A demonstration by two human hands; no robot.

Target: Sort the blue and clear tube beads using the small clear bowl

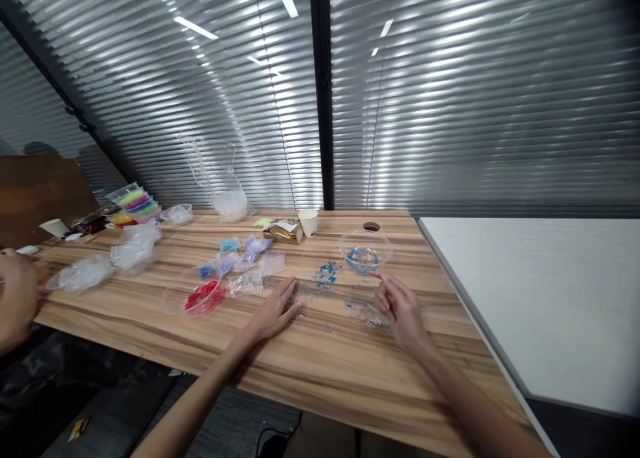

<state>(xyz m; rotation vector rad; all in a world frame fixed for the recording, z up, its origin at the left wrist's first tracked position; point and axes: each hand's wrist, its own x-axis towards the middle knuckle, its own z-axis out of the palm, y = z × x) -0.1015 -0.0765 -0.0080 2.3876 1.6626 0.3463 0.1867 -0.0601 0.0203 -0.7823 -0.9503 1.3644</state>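
My left hand [276,309] lies flat on the wooden table [310,365], fingers stretched out, its fingertips on a small clear plastic bag [305,297]. My right hand [400,309] hovers just right of it with fingers loosely curled over another clear bag [367,313]; whether it grips the bag is unclear. Loose blue beads [326,275] lie between the hands and a clear bowl [365,252] that holds more blue beads. A clear bowl with red beads [200,297] stands left of my left hand.
Small bags of blue and purple beads [250,253], a paper cup [309,222], a gold packet [283,231], crumpled plastic bags [131,251] and a colourful bead box [136,203] lie farther back. Another person's hand [17,291] rests at the left edge. A white table [540,298] adjoins on the right.
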